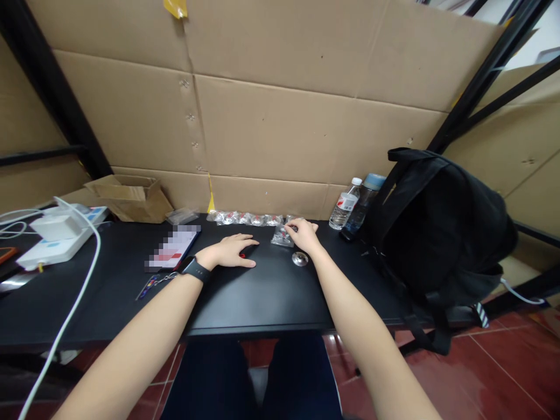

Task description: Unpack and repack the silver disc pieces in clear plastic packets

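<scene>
My left hand point(231, 251) rests on the black table with its fingers stretched out and apart. A small red thing point(242, 255) shows beneath it, mostly hidden. My right hand point(305, 234) is closed in a pinch at a small clear plastic packet point(280, 237), which has something shiny and red inside. Just below this hand lies a round silver metal disc point(300, 259) with a raised middle. Behind the hands, a row of similar plastic packets point(245, 219) runs along the cardboard wall.
A phone point(180, 248) and a keychain point(150, 286) lie left of my left hand. Farther left are an open cardboard box point(131, 198) and a white power strip point(61, 245) with cables. Bottles point(345, 205) and a black backpack point(441, 227) stand on the right.
</scene>
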`<state>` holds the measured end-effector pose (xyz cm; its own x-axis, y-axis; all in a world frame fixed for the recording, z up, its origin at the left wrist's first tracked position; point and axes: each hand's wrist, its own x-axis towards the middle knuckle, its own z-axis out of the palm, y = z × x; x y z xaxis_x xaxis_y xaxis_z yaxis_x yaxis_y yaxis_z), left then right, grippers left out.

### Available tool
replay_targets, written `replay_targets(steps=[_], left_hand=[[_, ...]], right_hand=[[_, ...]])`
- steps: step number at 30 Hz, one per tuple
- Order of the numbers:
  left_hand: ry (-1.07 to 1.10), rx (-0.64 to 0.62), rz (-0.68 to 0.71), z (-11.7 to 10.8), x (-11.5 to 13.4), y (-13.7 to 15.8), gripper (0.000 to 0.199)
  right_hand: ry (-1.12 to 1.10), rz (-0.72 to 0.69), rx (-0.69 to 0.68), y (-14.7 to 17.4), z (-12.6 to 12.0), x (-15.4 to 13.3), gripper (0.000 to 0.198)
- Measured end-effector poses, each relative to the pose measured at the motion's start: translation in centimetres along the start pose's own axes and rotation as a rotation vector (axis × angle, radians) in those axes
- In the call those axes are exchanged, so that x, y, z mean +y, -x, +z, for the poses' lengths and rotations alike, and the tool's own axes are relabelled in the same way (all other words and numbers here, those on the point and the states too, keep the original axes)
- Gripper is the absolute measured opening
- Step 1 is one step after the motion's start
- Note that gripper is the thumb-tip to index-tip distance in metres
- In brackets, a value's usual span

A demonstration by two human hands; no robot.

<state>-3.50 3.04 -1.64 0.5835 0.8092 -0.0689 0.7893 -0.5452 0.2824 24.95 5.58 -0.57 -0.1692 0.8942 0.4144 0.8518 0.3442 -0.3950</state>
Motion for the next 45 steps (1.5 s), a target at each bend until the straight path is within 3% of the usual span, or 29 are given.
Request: replay_targets(steps=[7,16,28,38,41,45], left_hand=[[-0.025,0.038,0.026,0.1,-0.2,-0.2,0.076],[0.013,0.124,0.121,0.0,-0.1,-0.2,0.062],[0.005,0.132,0.121,-0.2,0.2,-0.1,0.058],[0.017,0.14,0.114,-0.2,0.4,0.0,0.058],[0.044,0.244,0.116,-0.4,0.6,0.0,0.059],[0.126,0.495,0.219,-1.0,1.7,0.2,0.064]], right_hand=[[-0.078,-0.063,0.004,0.5,-0.3,-1.3,0.025],[-0.18,0.012,0.036,0.7,-0.8,-1.9,0.02],[-0.436,0.106,0.133,-0.2,0.4,0.2,0.021],[-0.655,0.114,0.479,-0.3,-0.3,0.5,0.041],[-0.749,0.106,0.516,-0.4,-0.8,0.3,0.043],[-0.83,0.098,0.383,-0.2,-0.9,-0.6,0.041]])
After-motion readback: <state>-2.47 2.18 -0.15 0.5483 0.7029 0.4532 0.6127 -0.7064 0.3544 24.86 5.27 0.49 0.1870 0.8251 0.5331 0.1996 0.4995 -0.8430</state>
